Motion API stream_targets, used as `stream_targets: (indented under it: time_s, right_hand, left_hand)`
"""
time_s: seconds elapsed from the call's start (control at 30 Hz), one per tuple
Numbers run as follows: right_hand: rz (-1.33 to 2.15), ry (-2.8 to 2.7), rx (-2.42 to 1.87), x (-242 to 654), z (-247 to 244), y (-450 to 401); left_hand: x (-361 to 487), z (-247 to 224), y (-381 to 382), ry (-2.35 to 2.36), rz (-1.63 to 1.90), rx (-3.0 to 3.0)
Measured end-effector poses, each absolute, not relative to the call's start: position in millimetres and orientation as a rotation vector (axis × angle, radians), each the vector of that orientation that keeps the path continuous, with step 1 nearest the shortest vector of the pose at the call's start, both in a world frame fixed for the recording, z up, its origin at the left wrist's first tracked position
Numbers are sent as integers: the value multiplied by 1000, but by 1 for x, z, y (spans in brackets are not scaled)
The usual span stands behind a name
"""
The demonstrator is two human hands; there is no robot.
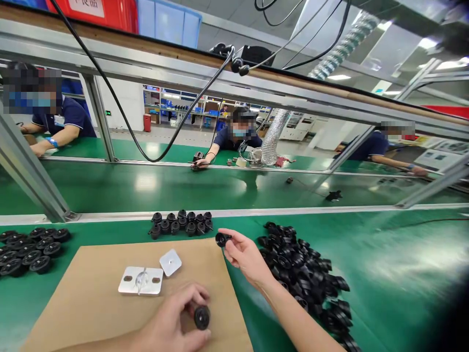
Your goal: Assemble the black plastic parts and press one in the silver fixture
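My left hand (pixel 176 320) is low over the brown cardboard sheet (pixel 91 303) and grips a small round black part (pixel 202 317) between thumb and fingers. My right hand (pixel 244 254) is raised past the cardboard's far right corner and pinches another black round part (pixel 222 239) at its fingertips. On the cardboard lie a flat metal plate with two slots (pixel 141 280) and a small square metal piece (pixel 170 262).
A heap of black parts (pixel 308 278) lies to the right, a neat group (pixel 181 223) stands beyond the cardboard, and flat black rings (pixel 29 249) are stacked left. Beyond runs a green conveyor belt (pixel 220 188) with other workers across it. A metal frame post (pixel 32 176) slants at left.
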State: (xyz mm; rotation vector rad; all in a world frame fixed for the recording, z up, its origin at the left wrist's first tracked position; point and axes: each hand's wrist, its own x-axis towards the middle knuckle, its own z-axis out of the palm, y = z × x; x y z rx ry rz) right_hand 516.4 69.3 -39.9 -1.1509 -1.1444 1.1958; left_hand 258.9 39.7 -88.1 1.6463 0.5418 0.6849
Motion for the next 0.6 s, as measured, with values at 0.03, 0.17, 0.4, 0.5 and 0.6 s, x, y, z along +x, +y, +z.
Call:
stream_targets:
  time_s: [0.03,0.17,0.4,0.5,0.6]
  right_hand:
    - [1223,-1158,-1134,516,-42,70]
    - [1282,-1259,-1100,511,-48,67]
    - [906,-1762,-1013,504,-31,40]
    - [713,-1917,-874,499,-22,34]
    - [564,-2035,-798,496,-18,33]
  left_hand:
    - [260,-85,40,557,712,1602]
    - [258,-71,43,631,776,1527]
    - [255,-69,45,644,916,1503]
    - [257,-71,45,635,986,1499]
    - [260,-72,44,588,976,1406]
